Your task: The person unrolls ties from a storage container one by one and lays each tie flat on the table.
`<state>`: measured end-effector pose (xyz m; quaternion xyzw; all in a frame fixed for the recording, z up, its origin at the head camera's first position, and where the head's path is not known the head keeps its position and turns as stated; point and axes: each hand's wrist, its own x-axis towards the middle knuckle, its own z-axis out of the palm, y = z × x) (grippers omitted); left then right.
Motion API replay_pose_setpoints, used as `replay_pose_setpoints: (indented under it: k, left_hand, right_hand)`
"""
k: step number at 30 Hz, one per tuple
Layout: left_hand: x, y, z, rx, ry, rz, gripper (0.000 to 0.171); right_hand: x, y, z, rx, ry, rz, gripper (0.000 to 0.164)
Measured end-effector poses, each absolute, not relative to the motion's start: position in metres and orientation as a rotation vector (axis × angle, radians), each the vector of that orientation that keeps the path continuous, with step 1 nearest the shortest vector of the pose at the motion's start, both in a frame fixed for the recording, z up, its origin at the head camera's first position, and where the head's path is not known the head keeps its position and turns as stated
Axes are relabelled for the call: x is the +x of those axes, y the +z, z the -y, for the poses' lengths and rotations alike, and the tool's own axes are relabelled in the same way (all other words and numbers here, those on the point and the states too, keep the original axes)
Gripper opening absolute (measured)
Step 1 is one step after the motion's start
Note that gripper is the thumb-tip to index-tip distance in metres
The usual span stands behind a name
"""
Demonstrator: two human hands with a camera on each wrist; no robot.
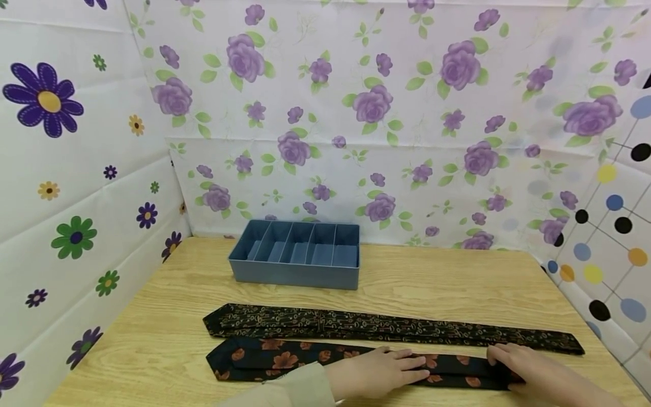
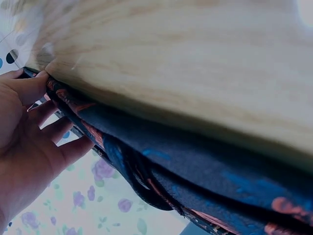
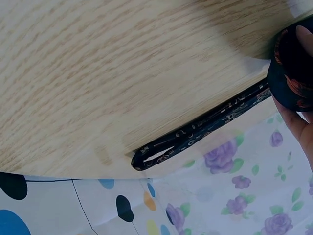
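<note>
A dark necktie with orange flowers point(image 1: 285, 360) lies lengthwise near the table's front, its pointed wide end to the left. Across its middle rests my left hand point(image 1: 378, 370), fingers extended over the cloth. In the left wrist view, that hand's thumb point(image 2: 32, 88) lies along the tie's edge. At the tie's right end my right hand point(image 1: 541, 373) grips the cloth, which curves round in a fold point(image 3: 288, 90) in the right wrist view. Just behind lies a second necktie, black with a small gold pattern point(image 1: 376, 325), folded lengthwise and untouched by either hand.
A blue-grey tray point(image 1: 295, 274) with several compartments stands behind the ties, left of centre. The wooden table point(image 1: 447, 277) meets a flowered cloth wall point(image 1: 325, 113) at the back. Patterned sheets also hang at the left and right.
</note>
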<state>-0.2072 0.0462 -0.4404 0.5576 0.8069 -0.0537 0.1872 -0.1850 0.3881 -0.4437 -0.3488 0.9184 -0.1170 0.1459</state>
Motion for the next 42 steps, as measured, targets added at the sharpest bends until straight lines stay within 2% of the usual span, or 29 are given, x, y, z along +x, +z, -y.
replay_pose_setpoints:
  k: [10,21,29,42]
  left_hand:
    - [-0.206,-0.439,-0.035,1.589,-0.184,-2.28,0.059]
    - [-0.208,-0.441,-0.025,1.577,-0.138,-2.254,0.058]
    - [-0.209,-0.439,-0.03,1.578,-0.168,-2.27,0.056]
    - [-0.211,-0.434,-0.037,1.664,-0.167,-2.289,0.055]
  right_hand:
    - [-0.182,-0.444,-0.38,-1.033,-0.284,-2.682,0.035]
    - [-0.18,-0.445,-0.375,-1.198,-0.343,-2.717,0.022]
    - [-0.183,-0.444,-0.383,-1.076,-0.371,-2.682,0.024]
    - [-0.186,-0.448,-0.391,-1.193,-0.339,-2.697,0.018]
